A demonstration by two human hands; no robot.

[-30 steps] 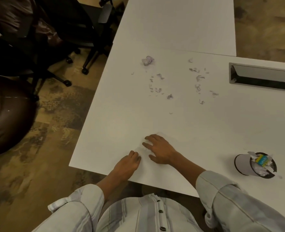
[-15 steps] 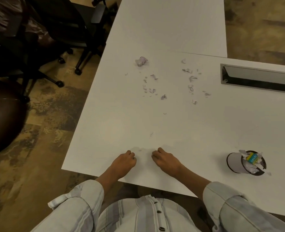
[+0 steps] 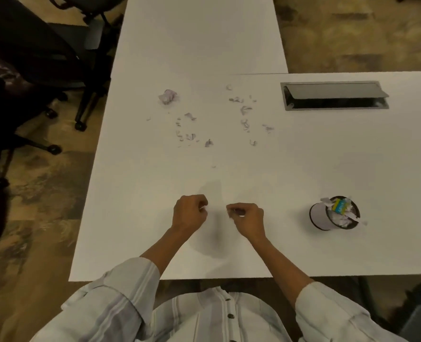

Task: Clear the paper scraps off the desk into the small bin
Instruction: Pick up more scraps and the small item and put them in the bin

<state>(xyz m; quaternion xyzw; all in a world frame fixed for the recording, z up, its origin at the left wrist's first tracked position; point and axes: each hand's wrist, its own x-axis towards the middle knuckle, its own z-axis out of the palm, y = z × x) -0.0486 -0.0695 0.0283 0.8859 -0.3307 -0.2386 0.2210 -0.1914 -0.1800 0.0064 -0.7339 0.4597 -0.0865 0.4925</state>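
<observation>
Small torn paper scraps lie on the white desk (image 3: 328, 156) in two loose groups, a left group (image 3: 189, 137) and a right group (image 3: 245, 109), with a crumpled paper ball (image 3: 167, 96) behind the left one. A small round bin (image 3: 319, 217), stuffed with paper and a yellow-green wrapper, stands to the right of my hands. My left hand (image 3: 189, 215) and my right hand (image 3: 247, 219) are curled near the desk's front edge. Each pinches an edge of a white paper sheet (image 3: 217, 218) that hardly stands out against the desk.
An open cable hatch (image 3: 334, 95) is set into the desk at the back right. A second white table (image 3: 199, 33) butts against the far side. Black office chairs (image 3: 31, 58) stand on the patterned floor to the left.
My hands lay flat on the white sheet, then curled shut on its edges and lifted slightly. The view has swung so the desk now sits more square.
</observation>
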